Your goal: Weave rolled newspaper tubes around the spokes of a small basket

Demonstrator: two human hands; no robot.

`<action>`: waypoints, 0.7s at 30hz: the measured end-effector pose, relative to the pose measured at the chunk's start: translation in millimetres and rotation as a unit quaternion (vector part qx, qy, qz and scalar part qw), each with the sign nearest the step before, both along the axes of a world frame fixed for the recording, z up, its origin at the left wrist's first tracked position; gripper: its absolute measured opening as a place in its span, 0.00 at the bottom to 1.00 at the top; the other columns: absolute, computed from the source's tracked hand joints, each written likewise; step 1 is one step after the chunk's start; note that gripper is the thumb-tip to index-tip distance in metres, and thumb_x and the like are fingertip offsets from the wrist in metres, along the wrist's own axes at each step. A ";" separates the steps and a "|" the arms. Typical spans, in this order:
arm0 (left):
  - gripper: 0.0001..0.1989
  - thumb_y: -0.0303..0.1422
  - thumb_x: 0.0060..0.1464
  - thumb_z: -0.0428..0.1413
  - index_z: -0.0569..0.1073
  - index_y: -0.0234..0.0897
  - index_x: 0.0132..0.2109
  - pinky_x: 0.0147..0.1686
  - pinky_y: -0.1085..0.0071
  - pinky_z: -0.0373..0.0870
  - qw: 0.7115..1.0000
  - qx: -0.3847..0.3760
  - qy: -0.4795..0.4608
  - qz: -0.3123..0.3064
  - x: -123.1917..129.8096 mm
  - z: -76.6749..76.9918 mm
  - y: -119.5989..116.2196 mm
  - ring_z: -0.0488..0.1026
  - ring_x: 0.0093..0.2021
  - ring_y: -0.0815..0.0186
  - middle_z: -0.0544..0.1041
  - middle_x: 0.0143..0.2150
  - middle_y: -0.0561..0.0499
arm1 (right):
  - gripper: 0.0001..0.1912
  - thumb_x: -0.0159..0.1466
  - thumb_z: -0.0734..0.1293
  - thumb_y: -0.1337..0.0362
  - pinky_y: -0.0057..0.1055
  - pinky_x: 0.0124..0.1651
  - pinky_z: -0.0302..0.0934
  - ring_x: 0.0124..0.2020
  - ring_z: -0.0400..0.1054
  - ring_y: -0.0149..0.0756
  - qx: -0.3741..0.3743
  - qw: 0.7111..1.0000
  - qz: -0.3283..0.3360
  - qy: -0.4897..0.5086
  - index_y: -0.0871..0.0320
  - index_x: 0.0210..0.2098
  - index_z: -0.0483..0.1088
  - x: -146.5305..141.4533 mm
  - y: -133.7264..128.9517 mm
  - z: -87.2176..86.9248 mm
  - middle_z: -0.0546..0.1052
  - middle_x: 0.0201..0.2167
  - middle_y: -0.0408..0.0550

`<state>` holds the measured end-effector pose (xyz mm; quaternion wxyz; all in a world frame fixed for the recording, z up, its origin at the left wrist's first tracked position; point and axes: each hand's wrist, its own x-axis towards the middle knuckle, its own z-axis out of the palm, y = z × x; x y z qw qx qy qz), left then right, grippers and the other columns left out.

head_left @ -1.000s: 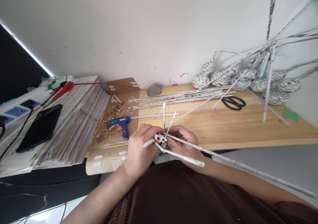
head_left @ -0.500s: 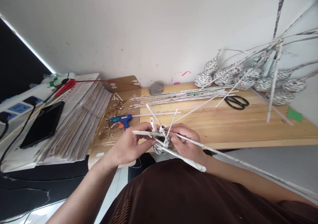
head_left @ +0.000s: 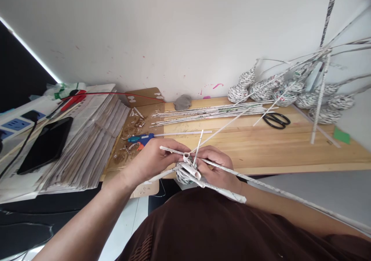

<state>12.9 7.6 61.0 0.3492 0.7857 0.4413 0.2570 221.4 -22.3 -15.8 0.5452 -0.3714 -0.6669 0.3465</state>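
Observation:
A small round woven piece of rolled newspaper tubes [head_left: 183, 177] is between my hands, just past the table's front edge. Several loose tube ends stick out of its top, some pale and hollow. My left hand [head_left: 155, 158] is closed, thumb and fingers pinching one of these paper tubes [head_left: 171, 149] at the far rim. My right hand [head_left: 218, 168] is closed on the woven piece's right side. Past it, a long paper tube [head_left: 261, 182] runs to the lower right. The right fingertips are partly hidden behind tubes.
A bundle of paper tubes [head_left: 211, 113] lies along the table's back beside black-handled scissors [head_left: 276, 120]. Several finished woven shapes [head_left: 237, 94] stand at the right wall. Left are a blue glue gun [head_left: 142, 139], a newspaper stack [head_left: 95, 145], a phone [head_left: 46, 145] and a power strip [head_left: 17, 125].
My left hand has shifted up and right to a tube at the far rim. The pale tube that pointed left now slants down-left, and another upright one now leans toward me over the opening.

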 end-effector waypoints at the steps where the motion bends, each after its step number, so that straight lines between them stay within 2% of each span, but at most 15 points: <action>1: 0.07 0.29 0.56 0.62 0.83 0.41 0.41 0.37 0.73 0.76 1.000 0.015 0.016 -0.011 0.5 2.2 0.3 0.82 0.36 0.64 0.85 0.37 0.51 | 0.05 0.64 0.70 0.70 0.33 0.44 0.72 0.40 0.77 0.37 0.001 1.000 -0.003 0.001 0.55 0.36 0.79 -0.6 0.0 -0.6 0.81 0.36 0.49; 4: 0.07 0.28 0.56 0.61 0.83 0.42 0.40 0.35 0.74 0.75 0.998 0.029 0.050 -0.036 2.5 9.6 0.0 0.81 0.36 0.65 0.85 0.37 0.52 | 0.05 0.63 0.71 0.69 0.32 0.42 0.72 0.38 0.76 0.36 0.004 1.000 -0.008 0.002 0.55 0.36 0.79 -2.4 -0.3 -1.4 0.81 0.36 0.49; 7: 0.06 0.28 0.56 0.62 0.83 0.42 0.39 0.32 0.74 0.73 0.997 0.008 0.057 -0.047 2.7 14.2 0.0 0.81 0.33 0.66 0.85 0.35 0.52 | 0.05 0.63 0.71 0.70 0.32 0.42 0.72 0.38 0.77 0.35 0.012 1.000 -0.001 0.005 0.55 0.36 0.79 -3.0 -0.9 0.2 0.81 0.35 0.49; 11: 0.04 0.32 0.56 0.63 0.82 0.40 0.40 0.31 0.74 0.73 0.997 -0.052 0.020 -0.049 -4.1 10.9 0.3 0.79 0.32 0.66 0.83 0.33 0.51 | 0.05 0.64 0.70 0.70 0.32 0.43 0.73 0.39 0.77 0.36 0.013 1.000 0.012 0.002 0.55 0.37 0.79 -2.5 -2.5 1.8 0.81 0.36 0.50; 13: 0.06 0.36 0.56 0.64 0.82 0.38 0.39 0.31 0.73 0.73 0.996 -0.070 0.006 -0.049 -8.6 8.7 -0.7 0.79 0.31 0.65 0.83 0.33 0.49 | 0.06 0.64 0.70 0.70 0.33 0.44 0.73 0.39 0.77 0.36 0.013 1.000 0.021 0.001 0.55 0.38 0.79 -2.2 -3.3 0.7 0.81 0.37 0.50; 18: 0.11 0.39 0.61 0.60 0.81 0.37 0.37 0.39 0.70 0.74 0.996 -0.033 0.005 -0.079 -13.5 9.5 -5.3 0.78 0.38 0.64 0.81 0.37 0.45 | 0.05 0.65 0.70 0.70 0.33 0.45 0.73 0.40 0.77 0.36 0.006 1.000 0.025 0.007 0.55 0.37 0.79 -2.3 -3.8 -3.1 0.80 0.37 0.49; 21: 0.13 0.40 0.63 0.58 0.81 0.38 0.35 0.39 0.71 0.74 0.995 -0.017 0.010 -0.097 -14.3 10.0 -6.8 0.77 0.37 0.65 0.80 0.36 0.46 | 0.05 0.65 0.70 0.69 0.34 0.45 0.73 0.40 0.77 0.36 0.008 1.000 0.026 0.002 0.54 0.38 0.78 -2.5 -3.6 -4.0 0.81 0.37 0.49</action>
